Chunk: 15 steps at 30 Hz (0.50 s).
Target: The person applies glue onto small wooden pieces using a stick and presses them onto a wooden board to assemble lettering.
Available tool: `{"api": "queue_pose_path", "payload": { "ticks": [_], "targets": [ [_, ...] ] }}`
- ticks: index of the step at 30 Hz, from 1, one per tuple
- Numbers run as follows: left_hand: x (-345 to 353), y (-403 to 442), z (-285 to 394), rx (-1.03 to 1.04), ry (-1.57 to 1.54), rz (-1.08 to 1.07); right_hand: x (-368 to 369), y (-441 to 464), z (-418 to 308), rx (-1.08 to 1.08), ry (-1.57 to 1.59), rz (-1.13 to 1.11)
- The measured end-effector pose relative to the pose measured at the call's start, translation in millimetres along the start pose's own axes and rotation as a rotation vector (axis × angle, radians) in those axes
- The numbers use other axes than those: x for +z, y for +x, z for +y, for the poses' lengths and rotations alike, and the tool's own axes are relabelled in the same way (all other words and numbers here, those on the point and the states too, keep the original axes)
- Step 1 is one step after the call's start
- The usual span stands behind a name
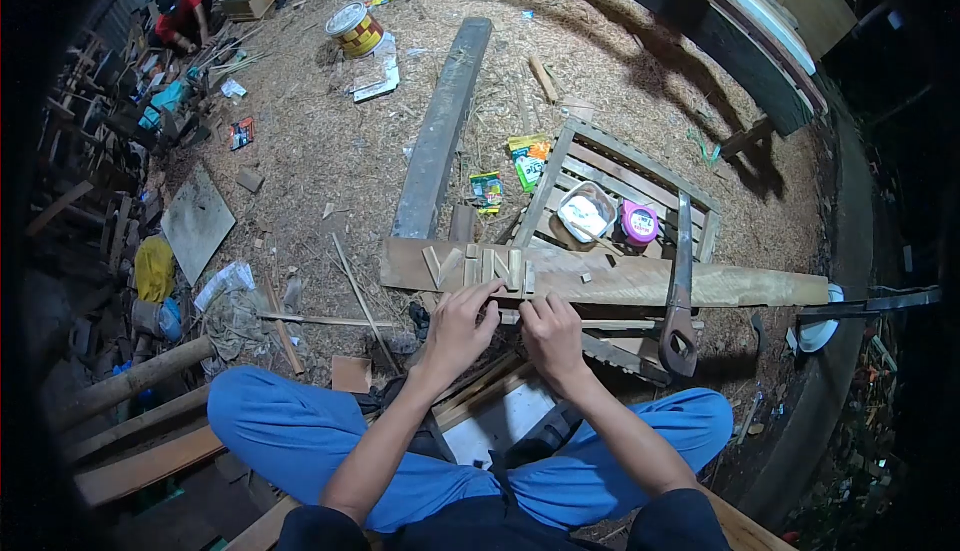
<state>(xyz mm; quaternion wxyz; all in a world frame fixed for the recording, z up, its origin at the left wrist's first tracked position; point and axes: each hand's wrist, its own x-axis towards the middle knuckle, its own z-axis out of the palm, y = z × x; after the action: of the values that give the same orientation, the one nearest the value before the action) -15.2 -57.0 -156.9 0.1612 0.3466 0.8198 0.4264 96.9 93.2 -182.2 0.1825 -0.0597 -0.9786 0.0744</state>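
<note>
A long wooden plank point(610, 281) lies across in front of me, with thin wooden strips point(472, 265) on it that form the letters V, I and N. My left hand point(462, 329) rests at the plank's near edge, fingers partly spread, its fingertips beside the foot of the N. Close by, my right hand point(552, 333) has its fingers bent and pinched at the lower end of a short upright wooden strip point(529, 275); the exact contact is partly hidden. Small wood bits point(586, 277) lie on the plank to the right.
A handsaw point(679, 301) lies across the plank. Behind it, a slatted wooden frame point(640, 176) bears a tub of white paste point(587, 213) and a pink tape measure point(638, 223). A dark beam point(445, 131), paint can point(354, 29) and snack packets point(529, 159) lie beyond. A person point(184, 19) crouches far left.
</note>
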Motion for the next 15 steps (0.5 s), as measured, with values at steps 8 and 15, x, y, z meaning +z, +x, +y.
{"api": "queue_pose_path", "payload": {
  "ticks": [8,15],
  "targets": [
    [2.9,-1.3,-4.2,0.02,0.011,0.011,-10.9,4.0,-1.7,0.023,0.045,-0.001],
    [6.0,1.9,-6.5,0.023,0.006,-0.003,-4.0,-2.2,-1.3,0.001,0.012,-0.018]
  ]
}}
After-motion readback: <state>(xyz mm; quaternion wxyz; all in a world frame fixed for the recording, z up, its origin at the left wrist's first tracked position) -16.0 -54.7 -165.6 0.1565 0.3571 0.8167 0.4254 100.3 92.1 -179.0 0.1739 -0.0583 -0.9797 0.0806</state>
